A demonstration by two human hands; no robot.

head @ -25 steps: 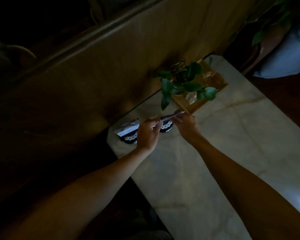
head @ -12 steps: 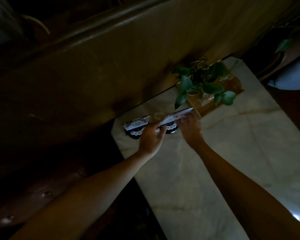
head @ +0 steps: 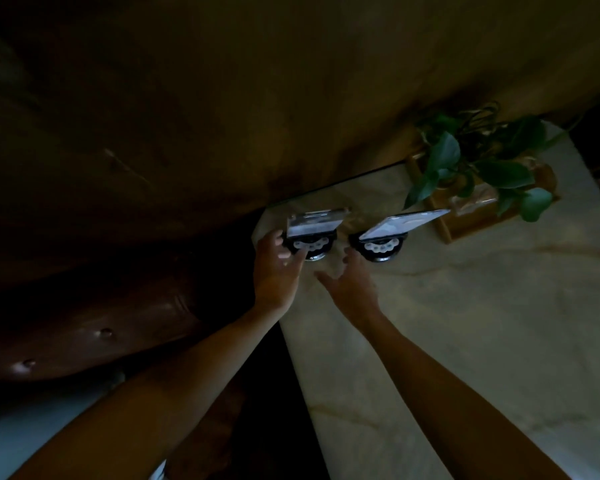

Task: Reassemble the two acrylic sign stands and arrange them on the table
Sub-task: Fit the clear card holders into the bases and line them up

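Observation:
Two acrylic sign stands sit side by side at the far left corner of the pale marble table (head: pixel 465 334). Each is a clear panel holding a card, set in a round black base. My left hand (head: pixel 276 271) is at the left sign stand (head: pixel 314 225), with thumb and fingers closed on the left edge of its base. The right sign stand (head: pixel 400 225) stands free, its panel leaning to the right. My right hand (head: pixel 352 287) hovers just in front of that stand's base with fingers spread and nothing in it.
A green leafy plant (head: pixel 478 168) in a wooden box (head: pixel 447 228) stands right of the stands, close to the right panel. A brown wall panel (head: pixel 291 98) runs along the table's far edge. A dark leather seat (head: pixel 84 327) lies left of the table.
Both hands have let go of the right stand's panel, which now sits in its base. My left hand has moved left to the other stand, and my right hand has drawn back, open.

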